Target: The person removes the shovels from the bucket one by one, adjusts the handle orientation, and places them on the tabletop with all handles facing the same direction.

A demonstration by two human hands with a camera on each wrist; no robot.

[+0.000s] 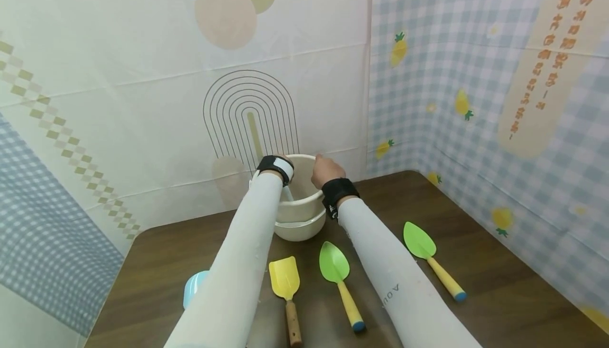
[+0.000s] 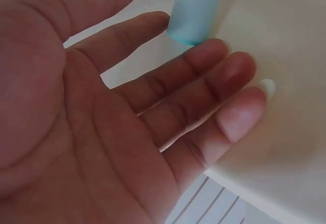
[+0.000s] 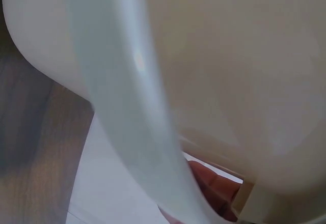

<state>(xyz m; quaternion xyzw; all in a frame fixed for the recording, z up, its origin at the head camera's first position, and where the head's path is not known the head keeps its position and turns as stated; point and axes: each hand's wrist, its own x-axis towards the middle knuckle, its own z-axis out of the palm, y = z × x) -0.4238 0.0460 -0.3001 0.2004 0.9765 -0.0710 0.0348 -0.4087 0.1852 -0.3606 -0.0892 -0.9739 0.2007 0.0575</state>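
Two white basins are stacked at the back of the table, the upper basin (image 1: 300,211) resting in the lower basin (image 1: 298,232). My left hand (image 2: 117,107) is at the upper basin's left side, palm showing and fingers loosely extended. Beside its fingertips is the end of a pale blue cylindrical piece (image 2: 194,12), which leans inside the basin; whether they touch I cannot tell. At the right rim, my right hand (image 1: 327,172) grips the upper basin, its fingers (image 3: 219,186) curled through a slot below the rim.
A yellow shovel (image 1: 285,278) with a wooden handle lies in front of the basins. Two green trowels, one in the middle (image 1: 334,263) and one at the right (image 1: 420,240), have yellow handles. A light blue object (image 1: 194,286) is partly hidden by the left sleeve. Patterned curtains (image 1: 157,126) stand behind.
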